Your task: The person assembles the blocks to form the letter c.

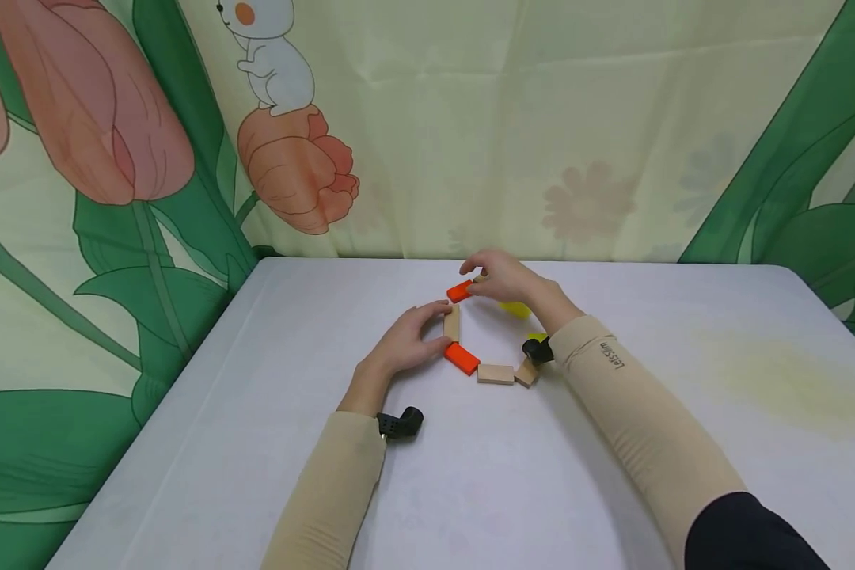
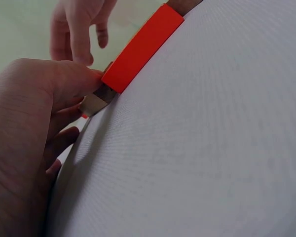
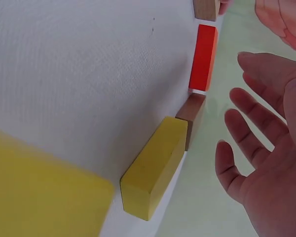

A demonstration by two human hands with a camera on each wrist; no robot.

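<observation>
At the left side of a ring of blocks, my left hand holds a plain wooden block between thumb and fingers at its two ends. Its thumb lies close to the lower red block. My right hand is over the far side of the ring, near the upper red block. In the right wrist view its fingers are spread and loosely bent, apart from the blocks. Beside that red block stands another wooden block, followed by a yellow block.
A second yellow block is close to the right wrist camera. Along the near side lie a wooden block and an angled wooden block. The white table ends at a printed curtain behind.
</observation>
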